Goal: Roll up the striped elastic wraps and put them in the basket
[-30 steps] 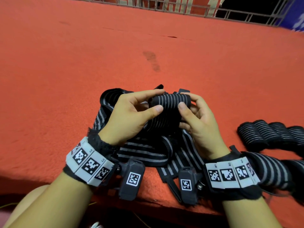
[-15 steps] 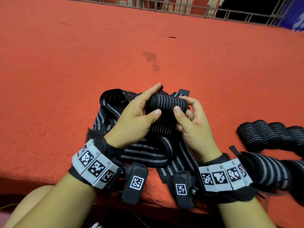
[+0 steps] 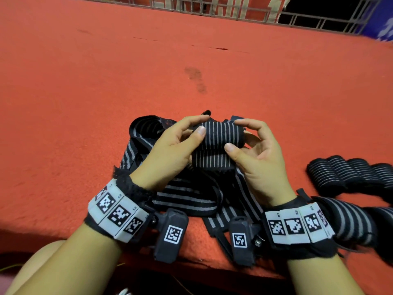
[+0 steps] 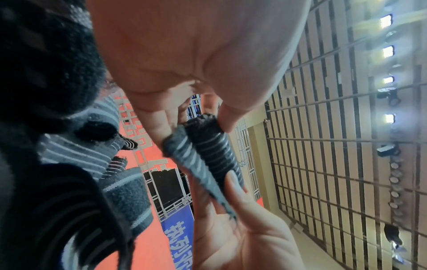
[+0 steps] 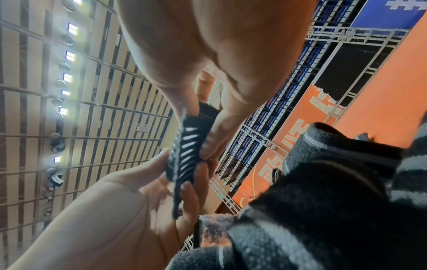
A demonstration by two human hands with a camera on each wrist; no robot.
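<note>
A black elastic wrap with grey stripes [image 3: 217,135] is partly rolled into a tight cylinder, held just above the red mat. My left hand [image 3: 182,135] pinches its left end between thumb and fingers. My right hand [image 3: 244,137] pinches the right end the same way. The unrolled tail [image 3: 212,162] hangs down toward me. Both wrist views show the roll [image 4: 212,146] [image 5: 187,146] clamped between both hands. Underneath lies a loose tangle of unrolled striped wraps [image 3: 185,201]. No basket is in view.
Several finished rolls [image 3: 348,173] lie in a row at the right, and another striped roll [image 3: 348,222] sits by my right wrist. The red mat [image 3: 148,71] stretches far ahead to a metal railing [image 3: 212,7]. Its near edge runs just below my wrists.
The roll has turned in my fingers and grown a little thicker. Both hands have shifted their pinch; the left index finger now curls over the roll's far side.
</note>
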